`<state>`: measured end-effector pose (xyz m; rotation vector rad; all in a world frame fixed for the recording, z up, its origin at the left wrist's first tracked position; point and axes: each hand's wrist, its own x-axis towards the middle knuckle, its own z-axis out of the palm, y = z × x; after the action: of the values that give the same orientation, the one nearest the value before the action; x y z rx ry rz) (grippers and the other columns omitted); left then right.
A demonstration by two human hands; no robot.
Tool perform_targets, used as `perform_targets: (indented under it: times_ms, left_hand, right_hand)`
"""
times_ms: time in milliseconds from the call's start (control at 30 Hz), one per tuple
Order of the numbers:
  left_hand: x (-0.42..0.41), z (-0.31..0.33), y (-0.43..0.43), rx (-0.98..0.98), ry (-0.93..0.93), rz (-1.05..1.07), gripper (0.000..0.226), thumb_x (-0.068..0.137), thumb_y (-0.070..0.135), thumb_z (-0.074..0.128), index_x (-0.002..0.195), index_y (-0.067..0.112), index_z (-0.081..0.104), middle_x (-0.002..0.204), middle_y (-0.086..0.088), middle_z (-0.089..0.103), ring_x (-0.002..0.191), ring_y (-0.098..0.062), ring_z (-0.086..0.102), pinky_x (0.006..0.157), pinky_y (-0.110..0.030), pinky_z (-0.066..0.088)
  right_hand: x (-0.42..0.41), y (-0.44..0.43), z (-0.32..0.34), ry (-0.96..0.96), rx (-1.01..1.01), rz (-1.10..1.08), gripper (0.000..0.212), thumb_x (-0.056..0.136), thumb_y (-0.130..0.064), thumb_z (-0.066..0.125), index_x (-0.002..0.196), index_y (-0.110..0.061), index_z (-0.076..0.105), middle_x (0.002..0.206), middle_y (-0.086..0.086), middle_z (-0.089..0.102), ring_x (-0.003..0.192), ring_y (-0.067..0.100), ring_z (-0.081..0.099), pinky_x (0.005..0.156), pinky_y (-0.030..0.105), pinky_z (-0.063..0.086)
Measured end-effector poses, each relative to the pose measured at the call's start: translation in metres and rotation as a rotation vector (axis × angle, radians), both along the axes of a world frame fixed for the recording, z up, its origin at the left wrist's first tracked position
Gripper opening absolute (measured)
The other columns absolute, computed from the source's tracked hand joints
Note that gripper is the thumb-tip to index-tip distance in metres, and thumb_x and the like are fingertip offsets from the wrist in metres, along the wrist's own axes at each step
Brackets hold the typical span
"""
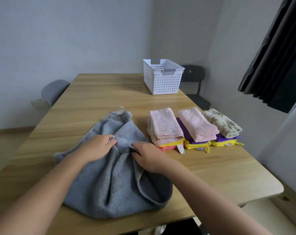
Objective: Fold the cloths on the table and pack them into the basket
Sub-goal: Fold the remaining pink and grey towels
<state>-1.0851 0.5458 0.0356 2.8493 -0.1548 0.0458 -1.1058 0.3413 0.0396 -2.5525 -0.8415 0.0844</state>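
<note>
On my feed the grey towel (pixel 113 180) lay bunched and rumpled on the near part of the wooden table (pixel 101 95), its far striped end with a pale tag pointing away from the camera. The left hand (pixel 98 146) had its fingers curled into a fold at the towel's middle, pinching the cloth by a dark striped band. The right hand (pixel 147 156) gripped the same band just beside it, fingers tucked under the edge. To the right of the towel stood three piles of folded cloths in a row, touching one another: the left pile (pixel 164 124) topped by a speckled pink cloth, the middle pile (pixel 197 123) by a plain pink one, and the right pile (pixel 221 122) by a floral one, with yellow and purple cloths beneath. The white basket (pixel 162 80) sat upright at the far edge, well apart from the piles. I could see a grey chair (pixel 54 90) at the table's left and a black chair (pixel 194 82) behind the basket.
</note>
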Motion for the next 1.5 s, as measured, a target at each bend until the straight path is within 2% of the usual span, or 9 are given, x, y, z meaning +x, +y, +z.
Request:
perform_targets:
  times_ms: [133, 333, 533, 633, 733, 933, 1200, 1367, 1500]
  left_hand:
    - [0.002, 0.013, 0.002, 0.141, 0.059, 0.004, 0.038, 0.101, 0.036, 0.031, 0.066, 0.021, 0.038, 0.078, -0.007, 0.051, 0.073, -0.023, 0.048, 0.065, -0.033, 0.033]
    - [0.019, 0.009, -0.002, 0.127, -0.082, -0.010, 0.030, 0.099, 0.032, 0.038, 0.078, 0.015, 0.053, 0.097, -0.012, 0.062, 0.095, -0.032, 0.056, 0.071, -0.032, 0.037]
    - [0.029, 0.010, 0.005, 0.164, -0.036, -0.029, 0.026, 0.098, 0.031, 0.040, 0.086, 0.012, 0.053, 0.083, -0.001, 0.046, 0.083, -0.026, 0.052, 0.071, -0.034, 0.041]
    - [0.047, 0.000, 0.003, 0.047, -0.101, -0.202, 0.018, 0.093, 0.028, 0.053, 0.086, 0.013, 0.058, 0.125, 0.001, 0.053, 0.116, -0.023, 0.051, 0.093, -0.039, 0.042]
    - [0.060, -0.008, -0.006, 0.153, 0.039, -0.420, 0.018, 0.093, 0.027, 0.055, 0.077, 0.022, 0.049, 0.146, 0.011, 0.031, 0.143, -0.015, 0.018, 0.114, -0.036, 0.020]
    - [0.053, -0.004, -0.011, 0.091, 0.032, -0.412, 0.022, 0.091, 0.025, 0.057, 0.075, 0.030, 0.043, 0.085, 0.015, 0.045, 0.090, -0.013, 0.047, 0.085, -0.030, 0.035]
    - [0.023, 0.001, -0.013, -0.148, -0.143, -0.321, 0.006, 0.088, 0.020, 0.062, 0.086, 0.018, 0.057, 0.069, 0.012, 0.050, 0.067, -0.013, 0.047, 0.061, -0.030, 0.033]
    - [0.011, 0.001, -0.026, 0.038, 0.190, -0.339, 0.014, 0.089, 0.029, 0.059, 0.076, 0.027, 0.054, 0.082, -0.002, 0.063, 0.079, -0.020, 0.057, 0.074, -0.034, 0.044]
    - [0.018, -0.002, -0.046, -0.062, -0.089, -0.183, 0.024, 0.090, 0.034, 0.058, 0.076, 0.015, 0.052, 0.078, -0.002, 0.053, 0.072, -0.022, 0.052, 0.064, -0.032, 0.037]
  right_hand:
    - [0.000, -0.010, -0.003, 0.018, 0.003, -0.010, 0.021, 0.096, -0.027, 0.042, 0.083, -0.011, 0.048, 0.093, 0.016, 0.062, 0.089, 0.033, 0.056, 0.076, 0.043, 0.043]
    - [0.008, -0.010, -0.001, -0.026, 0.051, -0.055, 0.024, 0.097, -0.027, 0.043, 0.079, -0.010, 0.048, 0.091, 0.014, 0.061, 0.088, 0.032, 0.055, 0.072, 0.040, 0.042]
    - [0.009, -0.017, -0.004, 0.161, 0.166, -0.042, 0.024, 0.094, -0.026, 0.049, 0.080, -0.007, 0.053, 0.082, 0.008, 0.062, 0.081, 0.023, 0.057, 0.076, 0.040, 0.043]
    - [0.019, -0.013, -0.005, 0.293, 0.233, -0.126, 0.026, 0.092, -0.025, 0.049, 0.088, -0.002, 0.060, 0.083, 0.009, 0.063, 0.077, 0.018, 0.055, 0.079, 0.039, 0.046]
    - [0.017, -0.006, -0.012, 0.397, 0.221, -0.134, 0.027, 0.091, -0.027, 0.053, 0.092, -0.002, 0.063, 0.081, 0.008, 0.062, 0.073, 0.017, 0.055, 0.071, 0.029, 0.046]
    - [0.012, -0.016, -0.018, 0.363, 0.237, -0.129, 0.025, 0.089, -0.025, 0.057, 0.078, -0.002, 0.060, 0.065, 0.000, 0.053, 0.058, 0.008, 0.045, 0.055, 0.022, 0.038]
    - [-0.018, -0.063, 0.028, 0.048, 0.451, -0.088, 0.014, 0.077, -0.020, 0.048, 0.064, -0.014, 0.048, 0.061, -0.004, 0.047, 0.061, 0.002, 0.041, 0.059, 0.023, 0.034]
    - [-0.027, -0.109, 0.041, 0.175, -0.007, 0.027, 0.017, 0.080, -0.034, 0.048, 0.069, -0.023, 0.052, 0.068, -0.002, 0.054, 0.068, 0.011, 0.051, 0.069, 0.036, 0.044]
    - [-0.026, -0.121, 0.032, 0.271, -0.150, -0.038, 0.020, 0.087, -0.037, 0.053, 0.068, -0.029, 0.055, 0.072, -0.006, 0.056, 0.076, 0.015, 0.055, 0.074, 0.039, 0.046]
